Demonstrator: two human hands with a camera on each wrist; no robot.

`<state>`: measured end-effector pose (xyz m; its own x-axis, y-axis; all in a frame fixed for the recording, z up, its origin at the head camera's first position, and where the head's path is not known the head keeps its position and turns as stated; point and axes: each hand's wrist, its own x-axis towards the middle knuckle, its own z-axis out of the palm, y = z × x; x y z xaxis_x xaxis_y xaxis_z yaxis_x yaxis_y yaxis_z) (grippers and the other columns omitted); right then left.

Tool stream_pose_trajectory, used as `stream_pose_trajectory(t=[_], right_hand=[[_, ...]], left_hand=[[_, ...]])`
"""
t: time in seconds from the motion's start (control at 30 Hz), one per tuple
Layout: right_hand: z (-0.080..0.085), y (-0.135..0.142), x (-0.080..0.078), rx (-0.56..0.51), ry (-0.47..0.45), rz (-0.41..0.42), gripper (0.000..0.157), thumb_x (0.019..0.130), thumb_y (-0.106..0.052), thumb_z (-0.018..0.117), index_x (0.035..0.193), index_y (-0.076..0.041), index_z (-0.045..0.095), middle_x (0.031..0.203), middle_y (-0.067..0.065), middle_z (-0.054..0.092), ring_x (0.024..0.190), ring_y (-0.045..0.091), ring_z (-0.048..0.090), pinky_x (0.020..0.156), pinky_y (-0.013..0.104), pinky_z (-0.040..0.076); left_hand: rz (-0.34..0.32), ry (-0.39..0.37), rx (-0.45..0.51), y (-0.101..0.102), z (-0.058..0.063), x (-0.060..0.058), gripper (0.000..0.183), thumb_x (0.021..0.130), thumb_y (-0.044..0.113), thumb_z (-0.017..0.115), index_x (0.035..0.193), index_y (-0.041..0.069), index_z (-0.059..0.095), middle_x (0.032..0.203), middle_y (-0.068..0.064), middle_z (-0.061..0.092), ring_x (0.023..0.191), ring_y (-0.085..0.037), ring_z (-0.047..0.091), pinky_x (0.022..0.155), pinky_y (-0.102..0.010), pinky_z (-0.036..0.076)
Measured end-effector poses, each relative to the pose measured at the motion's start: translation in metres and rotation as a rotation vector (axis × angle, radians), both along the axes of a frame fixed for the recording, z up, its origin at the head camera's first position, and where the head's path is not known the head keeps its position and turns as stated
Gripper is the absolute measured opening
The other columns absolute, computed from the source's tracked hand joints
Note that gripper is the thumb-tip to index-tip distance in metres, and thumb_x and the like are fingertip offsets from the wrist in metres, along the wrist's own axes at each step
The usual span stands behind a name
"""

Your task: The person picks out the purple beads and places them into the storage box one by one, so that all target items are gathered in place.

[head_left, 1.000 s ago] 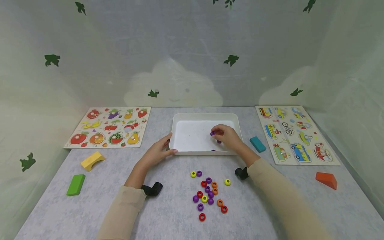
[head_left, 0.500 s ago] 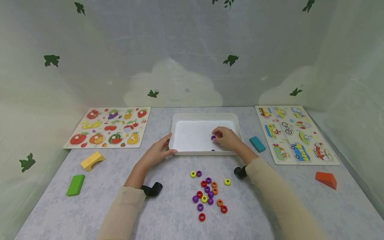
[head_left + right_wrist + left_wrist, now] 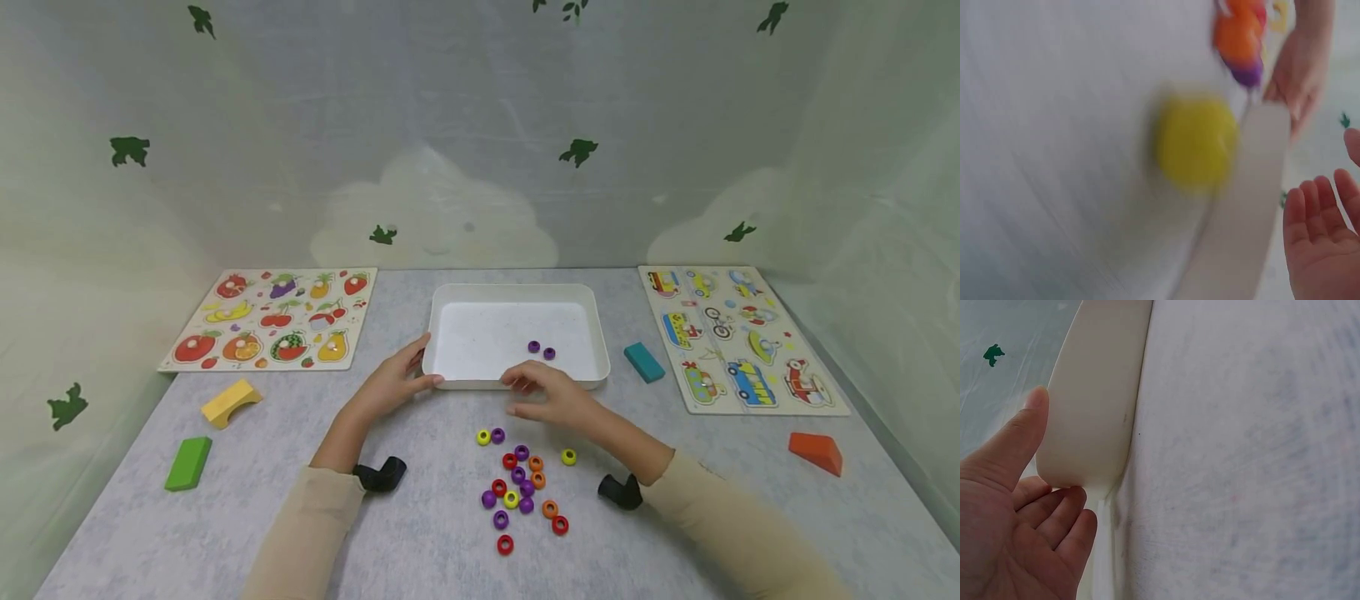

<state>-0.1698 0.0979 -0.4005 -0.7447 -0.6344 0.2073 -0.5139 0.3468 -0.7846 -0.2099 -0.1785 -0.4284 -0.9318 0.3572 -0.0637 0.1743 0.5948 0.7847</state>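
Note:
Two purple beads lie in the right part of a shallow white tray. My left hand holds the tray's front left corner, thumb at the front wall and fingers against the left side. In the left wrist view, the thumb and bent fingers frame that corner. My right hand hangs over the tray's front edge with nothing in it, fingers loosely bent and thumb apart. It hides part of the front rim. Nearer the front, loose purple, red, orange and yellow beads are scattered on the table.
A fruit puzzle board lies at the back left, a vehicle puzzle board at the back right. Yellow and green blocks lie to the left, teal and orange blocks to the right. A curtain hangs behind.
My right hand has set a purple bead down in the tray beside another, let go, and drawn back toward the front edge. My left hand has stayed at the corner.

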Motion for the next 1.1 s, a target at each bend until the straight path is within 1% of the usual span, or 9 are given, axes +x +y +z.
stream_pose_trajectory(t=[0.1,0.2,0.27,0.33,0.5,0.67,0.8,0.93,1.1], right_hand=[[-0.011,-0.006,0.008,0.036,-0.054,0.055,0.033,0.075,-0.013,0.061,0.104,-0.004,0.051,0.099,0.005,0.053,0.087,0.02,0.05,0.075,0.03,0.043],[-0.029,-0.009,0.007,0.081,-0.11,0.074,0.029,0.076,-0.016,0.06,0.103,-0.01,0.054,0.097,0.0,0.054,0.086,0.013,0.05,0.073,0.024,0.043],[-0.033,-0.011,0.009,0.117,-0.128,0.076,0.026,0.076,-0.017,0.06,0.1,-0.012,0.055,0.095,-0.004,0.054,0.085,0.01,0.05,0.073,0.021,0.043],[-0.036,-0.013,0.011,0.159,-0.121,0.073,0.023,0.076,-0.019,0.06,0.099,-0.015,0.056,0.093,-0.008,0.054,0.084,0.007,0.049,0.073,0.019,0.042],[-0.036,-0.016,0.013,0.22,-0.043,0.071,0.017,0.077,-0.021,0.058,0.094,-0.019,0.058,0.09,-0.012,0.053,0.082,0.003,0.048,0.071,0.018,0.042],[-0.027,-0.013,0.012,0.182,-0.068,0.026,0.018,0.077,-0.018,0.058,0.095,-0.016,0.059,0.087,-0.012,0.053,0.077,0.003,0.048,0.068,0.017,0.043],[-0.016,-0.006,0.0,0.09,-0.02,-0.061,0.02,0.076,-0.012,0.059,0.097,-0.011,0.058,0.087,-0.01,0.054,0.077,0.003,0.049,0.068,0.018,0.044],[-0.009,0.005,-0.021,0.031,0.015,-0.185,0.02,0.076,-0.011,0.059,0.096,-0.009,0.058,0.087,-0.007,0.054,0.077,0.004,0.051,0.069,0.019,0.044],[-0.012,0.018,-0.049,0.066,-0.044,-0.301,0.02,0.076,-0.013,0.059,0.095,-0.009,0.058,0.088,-0.003,0.055,0.079,0.009,0.052,0.07,0.023,0.046]], left_hand=[[0.006,-0.001,0.0,0.0,0.0,0.0,0.083,0.068,0.046,0.059,0.133,0.017,0.016,0.135,-0.002,0.017,0.118,-0.015,0.026,0.094,-0.029,0.025],[0.005,0.002,0.005,0.0,0.0,0.001,0.084,0.067,0.048,0.059,0.133,0.017,0.016,0.135,-0.002,0.017,0.118,-0.016,0.026,0.094,-0.03,0.025],[0.002,0.005,0.011,0.0,-0.001,0.001,0.084,0.067,0.048,0.058,0.133,0.017,0.016,0.135,-0.002,0.018,0.118,-0.016,0.026,0.094,-0.03,0.025],[0.001,0.007,0.012,0.0,-0.001,0.001,0.084,0.067,0.049,0.058,0.133,0.017,0.016,0.135,-0.002,0.018,0.118,-0.016,0.026,0.095,-0.03,0.025],[0.007,0.011,-0.005,-0.001,-0.001,0.001,0.084,0.067,0.05,0.057,0.133,0.019,0.015,0.135,-0.001,0.017,0.118,-0.016,0.026,0.094,-0.03,0.025],[0.014,-0.001,-0.01,0.0,-0.002,0.0,0.085,0.067,0.05,0.058,0.133,0.019,0.015,0.135,-0.002,0.019,0.118,-0.016,0.026,0.094,-0.03,0.025],[0.021,-0.01,-0.01,0.0,-0.003,0.0,0.084,0.067,0.048,0.058,0.133,0.02,0.015,0.134,-0.003,0.02,0.118,-0.016,0.026,0.095,-0.031,0.025],[0.015,-0.01,0.015,-0.001,-0.003,0.0,0.082,0.068,0.046,0.058,0.133,0.02,0.015,0.134,-0.004,0.021,0.118,-0.018,0.026,0.095,-0.033,0.024],[0.01,-0.001,0.016,-0.001,-0.003,0.001,0.083,0.068,0.047,0.058,0.133,0.019,0.016,0.134,-0.004,0.021,0.118,-0.017,0.026,0.095,-0.032,0.024]])
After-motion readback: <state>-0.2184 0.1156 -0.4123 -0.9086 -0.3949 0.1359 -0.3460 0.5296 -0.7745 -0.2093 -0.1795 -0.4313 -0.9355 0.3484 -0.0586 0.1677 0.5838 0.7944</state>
